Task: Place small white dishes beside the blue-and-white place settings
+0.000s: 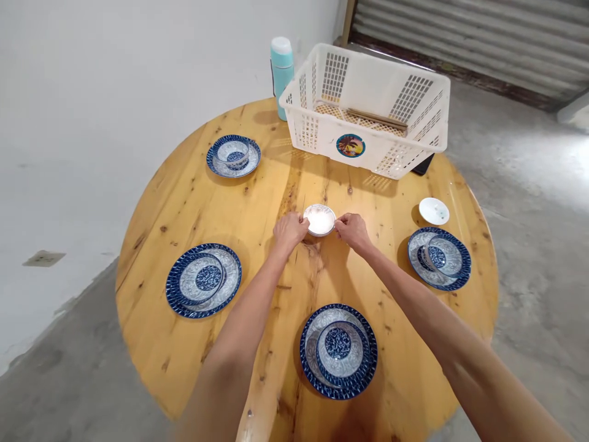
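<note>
While both bare forearms reach in over the table, the left hand [291, 229] and the right hand [353, 230] meet at opposite sides of a small, round, shallow white dish [319, 220], probably ceramic. The left thumb and fingers are closed on its left edge; the right fingertips are drawn together at its right edge, apparently pinching the rim, with the other fingers curled in. Being round, the dish has no long axis; it lies directly between the two sets of fingertips, neither hand nearer. Whether its base touches the wood cannot be told. It sits on the person's side of a white, rectangular, perforated plastic basket [350, 146], well apart from it and in line with the basket's left half. Inside the basket lie thin brown sticks [377, 118]; just beside its left end stands a turquoise cylindrical bottle with a white lid [282, 77], and a flat black object [423, 164] shows past its right near corner. Nearer than that corner lies a round white saucer [434, 211], then a blue-and-white patterned round plate [442, 284]. Similar plates rest left of the basket [210, 161], farther left and nearer [173, 294], and straight toward the person [305, 353]; each plate holds a matching bowl [341, 350]. Under everything spreads a round, yellowish wooden table [257, 212].
</note>
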Motion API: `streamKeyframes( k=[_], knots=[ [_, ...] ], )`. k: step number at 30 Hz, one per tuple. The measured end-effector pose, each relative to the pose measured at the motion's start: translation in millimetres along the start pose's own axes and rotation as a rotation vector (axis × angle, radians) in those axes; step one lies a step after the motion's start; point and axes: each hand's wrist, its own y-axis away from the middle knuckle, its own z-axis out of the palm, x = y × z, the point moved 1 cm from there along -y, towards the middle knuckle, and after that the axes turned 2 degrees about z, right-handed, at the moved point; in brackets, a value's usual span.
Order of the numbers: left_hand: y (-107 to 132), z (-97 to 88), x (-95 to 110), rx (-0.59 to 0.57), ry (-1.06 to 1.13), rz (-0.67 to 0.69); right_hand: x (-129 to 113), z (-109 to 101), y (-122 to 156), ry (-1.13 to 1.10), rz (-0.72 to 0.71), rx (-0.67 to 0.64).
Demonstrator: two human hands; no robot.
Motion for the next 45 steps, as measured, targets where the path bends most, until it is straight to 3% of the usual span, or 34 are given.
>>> streamKeyframes(
  k=[5, 9, 15, 19, 24, 28, 31, 39, 45],
  knots=[
    [-2, -4.0, 7, 0.002, -0.082, 0.007, 1, 2, 1, -0.035, 0.025, 0.032],
    [7, -11.6, 13, 0.047, -0.027, 0.021, 1, -4, 6, -0.204, -0.015, 0.035],
    [47, -20.9, 47, 0.124, 0.032, 0.181, 6, -47, 37, -0.346, -0.126, 0.042],
    [88, 2.5, 77, 0.039, 0.026, 0.274, 40, -82, 80, -0.203, -0.132, 0.086],
    [134, 53.8, 102, -0.178, -0.056, 0.417, 115, -104, 137, -0.074, -0.043, 0.145],
    [152, 80.8, 114, -0.385, -0.15, 0.509, 162, -104, 175, -0.044, 0.052, 0.14],
    [155, 90.3, 120, -0.487, -0.21, 0.55, 178, -100, 192, -0.038, 0.101, 0.158],
    [156, 93.5, 121, -0.607, -0.272, 0.561, 182, -86, 210, -0.047, 0.189, 0.156],
    [156, 93.4, 119, -0.615, -0.257, 0.559, 186, -78, 218, -0.08, 0.205, 0.148]
  ],
)
